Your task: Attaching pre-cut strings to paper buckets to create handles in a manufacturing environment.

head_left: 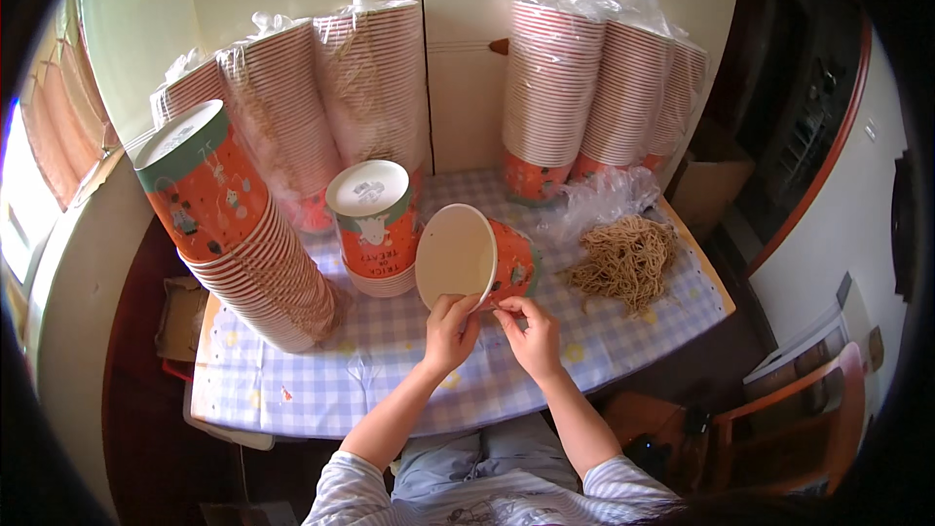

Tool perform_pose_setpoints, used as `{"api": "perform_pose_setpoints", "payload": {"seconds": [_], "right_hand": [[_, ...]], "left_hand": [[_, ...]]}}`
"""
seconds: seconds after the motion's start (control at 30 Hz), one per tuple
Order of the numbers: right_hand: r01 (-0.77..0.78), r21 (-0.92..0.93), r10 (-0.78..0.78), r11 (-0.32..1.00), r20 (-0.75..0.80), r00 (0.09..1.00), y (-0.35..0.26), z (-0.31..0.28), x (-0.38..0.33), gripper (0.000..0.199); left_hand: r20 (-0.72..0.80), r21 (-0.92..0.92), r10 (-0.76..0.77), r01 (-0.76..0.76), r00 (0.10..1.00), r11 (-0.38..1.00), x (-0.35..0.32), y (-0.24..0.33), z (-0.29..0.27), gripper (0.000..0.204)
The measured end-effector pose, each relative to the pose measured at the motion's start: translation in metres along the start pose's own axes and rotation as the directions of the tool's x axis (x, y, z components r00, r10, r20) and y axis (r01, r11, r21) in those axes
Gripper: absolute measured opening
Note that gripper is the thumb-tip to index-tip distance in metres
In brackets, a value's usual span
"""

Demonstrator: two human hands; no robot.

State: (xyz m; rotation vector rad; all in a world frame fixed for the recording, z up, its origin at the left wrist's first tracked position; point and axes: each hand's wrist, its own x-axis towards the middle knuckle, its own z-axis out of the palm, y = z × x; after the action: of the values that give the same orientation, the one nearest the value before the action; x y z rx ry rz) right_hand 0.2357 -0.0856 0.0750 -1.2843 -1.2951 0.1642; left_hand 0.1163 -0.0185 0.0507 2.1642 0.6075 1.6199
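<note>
My left hand (450,328) grips the lower rim of an orange paper cup (475,258) that lies tilted on its side, its white open mouth facing me. My right hand (531,329) pinches at the same rim just to the right, fingers closed on something thin near the cup's edge. Just left of that cup, a short stack of upside-down orange cups (374,224) stands on the table. At the left a tall leaning stack of upside-down cups (239,229) rests on the checked tablecloth (390,380). A pile of tan string handles (625,258) lies to the right.
Plastic-wrapped cup stacks (321,97) line the back left, more wrapped stacks (599,88) the back right, with crumpled clear plastic (594,200) in front. A wooden chair (799,419) stands at lower right. A window is at the far left.
</note>
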Motion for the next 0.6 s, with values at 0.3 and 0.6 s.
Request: {"api": "perform_pose_setpoints", "payload": {"seconds": [0.3, 0.6], "right_hand": [[0.011, -0.046, -0.012, 0.999, -0.016, 1.000, 0.0068, -0.0005, 0.0036, 0.007], [0.034, -0.070, -0.036, 0.997, -0.035, 0.999, 0.0041, -0.0007, 0.0057, 0.009]], "left_hand": [[0.032, -0.004, 0.018, -0.018, 0.999, 1.000, -0.0030, -0.0022, 0.0006, 0.033], [0.026, 0.007, 0.034, -0.034, 0.999, 0.999, -0.0025, -0.0006, 0.0019, 0.035]]}}
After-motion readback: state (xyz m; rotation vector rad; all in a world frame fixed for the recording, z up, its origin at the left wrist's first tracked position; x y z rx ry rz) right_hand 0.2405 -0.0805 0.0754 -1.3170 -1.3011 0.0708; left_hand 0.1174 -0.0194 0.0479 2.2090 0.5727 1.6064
